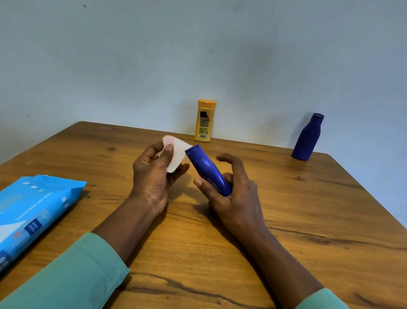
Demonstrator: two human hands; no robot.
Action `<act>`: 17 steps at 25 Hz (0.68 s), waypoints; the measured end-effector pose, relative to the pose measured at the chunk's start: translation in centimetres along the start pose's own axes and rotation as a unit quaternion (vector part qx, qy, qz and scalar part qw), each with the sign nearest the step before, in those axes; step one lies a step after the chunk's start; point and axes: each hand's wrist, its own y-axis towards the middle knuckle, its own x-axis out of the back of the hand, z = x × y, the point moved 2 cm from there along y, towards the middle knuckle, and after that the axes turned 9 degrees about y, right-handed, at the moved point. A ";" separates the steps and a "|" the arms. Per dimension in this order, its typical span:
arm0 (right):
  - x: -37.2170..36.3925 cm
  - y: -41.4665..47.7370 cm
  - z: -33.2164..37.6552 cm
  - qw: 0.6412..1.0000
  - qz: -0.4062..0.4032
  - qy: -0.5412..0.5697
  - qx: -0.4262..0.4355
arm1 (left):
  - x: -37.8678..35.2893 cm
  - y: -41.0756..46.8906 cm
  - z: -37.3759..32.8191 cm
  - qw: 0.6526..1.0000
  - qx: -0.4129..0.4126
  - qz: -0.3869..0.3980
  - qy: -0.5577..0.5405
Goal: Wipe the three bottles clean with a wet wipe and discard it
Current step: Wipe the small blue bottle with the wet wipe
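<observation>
My right hand point(231, 193) holds a small blue bottle point(205, 166) by its lower end, tilted up and to the left above the table. My left hand point(153, 174) pinches a folded white wet wipe point(176, 152) between thumb and fingers. The wipe's edge meets the bottle's upper end. A yellow bottle point(204, 120) stands upright at the table's far edge in the middle. A taller dark blue bottle point(308, 138) stands at the far right edge.
A light blue pack of wet wipes point(17, 222) lies at the near left of the wooden table point(313, 236). A pale wall rises directly behind the table's far edge.
</observation>
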 end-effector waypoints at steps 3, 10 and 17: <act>-0.1 0.0 -0.4 1.000 -0.006 0.001 0.018 | 0.3 0.2 -0.3 0.994 -0.088 -0.009 0.068; -0.3 0.1 -0.3 0.973 -0.004 0.225 -0.057 | -2.0 -2.6 1.0 0.923 -0.267 0.098 0.261; -0.1 0.2 -0.5 0.924 0.051 0.351 -0.139 | -2.1 -2.9 1.7 0.943 -0.143 0.152 0.260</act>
